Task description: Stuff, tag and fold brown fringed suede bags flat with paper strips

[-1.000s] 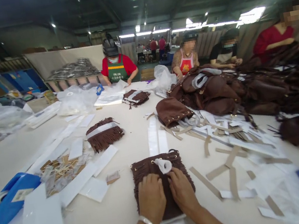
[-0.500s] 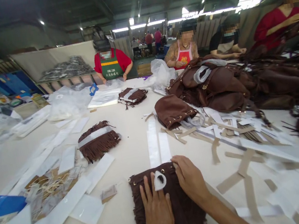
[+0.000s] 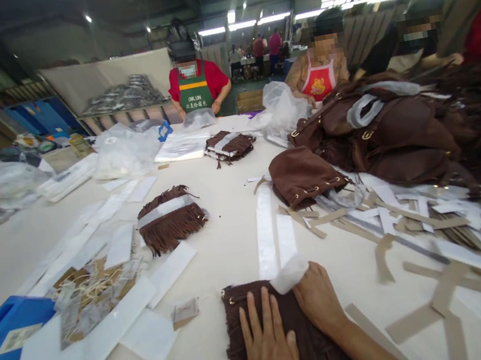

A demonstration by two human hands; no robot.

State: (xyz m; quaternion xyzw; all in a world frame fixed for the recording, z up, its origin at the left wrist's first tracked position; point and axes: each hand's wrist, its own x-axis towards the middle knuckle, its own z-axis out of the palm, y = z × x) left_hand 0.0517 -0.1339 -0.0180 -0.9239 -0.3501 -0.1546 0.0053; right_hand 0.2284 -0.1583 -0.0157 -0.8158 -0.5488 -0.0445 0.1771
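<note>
A brown fringed bag [image 3: 241, 316] lies flat on the table edge right in front of me. My left hand [image 3: 269, 348] rests palm down on it with its fingers stretched out. My right hand [image 3: 318, 300] sits at the bag's top right corner, fingers pinched on a white strip [image 3: 288, 272] that runs away across the table [image 3: 227, 238]. Two such white strips [image 3: 271, 233] lie side by side just beyond the bag.
Another fringed bag with a white band [image 3: 170, 218] lies to the left, a third [image 3: 229, 144] farther back. A heap of brown bags [image 3: 382, 136] fills the right. Paper and tan strips [image 3: 396, 220] litter the right side; white sheets [image 3: 120, 319] and a blue bin [image 3: 11, 332] sit left. Several people work across the table.
My left hand slid down and flattened on the bag. My right hand moved up to the bag's top edge and took hold of the white strip's end. The view shifted.
</note>
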